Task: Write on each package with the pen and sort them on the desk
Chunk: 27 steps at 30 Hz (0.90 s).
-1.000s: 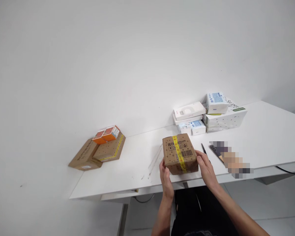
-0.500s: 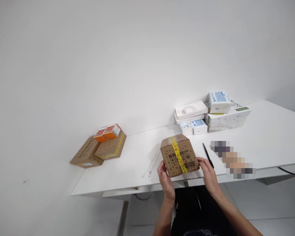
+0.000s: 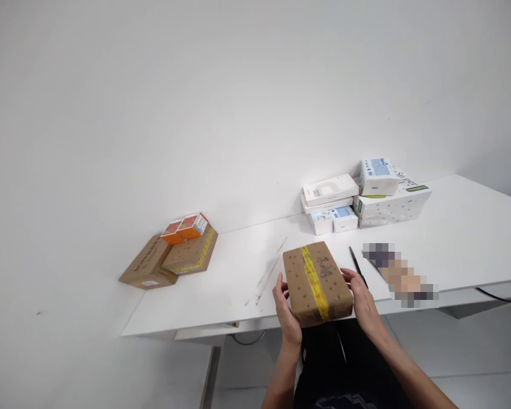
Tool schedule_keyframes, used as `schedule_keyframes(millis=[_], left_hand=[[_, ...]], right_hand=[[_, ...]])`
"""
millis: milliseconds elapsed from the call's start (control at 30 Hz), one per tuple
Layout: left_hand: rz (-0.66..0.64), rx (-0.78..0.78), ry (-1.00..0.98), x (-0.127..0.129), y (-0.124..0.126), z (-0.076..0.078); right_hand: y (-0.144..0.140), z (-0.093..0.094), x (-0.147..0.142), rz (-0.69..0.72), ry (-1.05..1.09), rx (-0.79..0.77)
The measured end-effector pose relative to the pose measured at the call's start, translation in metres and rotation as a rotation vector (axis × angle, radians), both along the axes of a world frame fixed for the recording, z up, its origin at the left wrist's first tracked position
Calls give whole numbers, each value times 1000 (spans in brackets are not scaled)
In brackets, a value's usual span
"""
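Observation:
A brown cardboard box (image 3: 317, 282) with a yellow tape strip across it is held between both my hands at the near edge of the white table (image 3: 238, 284). My left hand (image 3: 286, 312) grips its left side and my right hand (image 3: 363, 301) grips its right side. The face turned up shows dots and some handwriting. A black pen (image 3: 357, 266) lies on the table just right of the box.
White and blue boxes (image 3: 357, 196) are stacked at the back of the table by the wall. At the far left, brown cardboard boxes (image 3: 170, 261) carry small orange boxes (image 3: 185, 227). A blurred patch (image 3: 400, 274) sits right of the pen. A black cable (image 3: 502, 293) hangs at the right.
Both hands have tipped the box toward me, so the barcode face has turned away and a plainer face with handwriting is now up. The box sits a little nearer the table edge.

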<state>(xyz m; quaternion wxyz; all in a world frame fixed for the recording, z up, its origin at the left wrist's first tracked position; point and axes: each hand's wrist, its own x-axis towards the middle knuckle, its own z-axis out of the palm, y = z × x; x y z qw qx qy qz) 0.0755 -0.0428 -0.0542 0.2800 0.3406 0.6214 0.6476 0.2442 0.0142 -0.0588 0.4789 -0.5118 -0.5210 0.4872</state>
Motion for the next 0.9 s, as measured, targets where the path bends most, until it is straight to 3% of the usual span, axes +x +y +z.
schedule_keyframes(millis=[100, 267, 433, 533, 667, 800, 900], left_hand=[[-56, 45, -61, 1, 2, 2], [-95, 65, 12, 2, 10, 12], [-56, -1, 100, 4, 11, 16], [-4, 54, 225, 4, 8, 17], [12, 173, 449, 8, 8, 26], [-76, 242, 714, 19, 10, 44], [-199, 227, 813, 29, 15, 58]], right_hand=[[1, 3, -1, 33, 10, 32], [13, 16, -6, 73, 5, 51], [39, 21, 10, -78, -166, 115], [53, 13, 29, -159, -292, 187], [63, -7, 44, -110, -600, 117], [67, -25, 36, -36, -1077, 87], [68, -34, 27, 33, -1170, 66]])
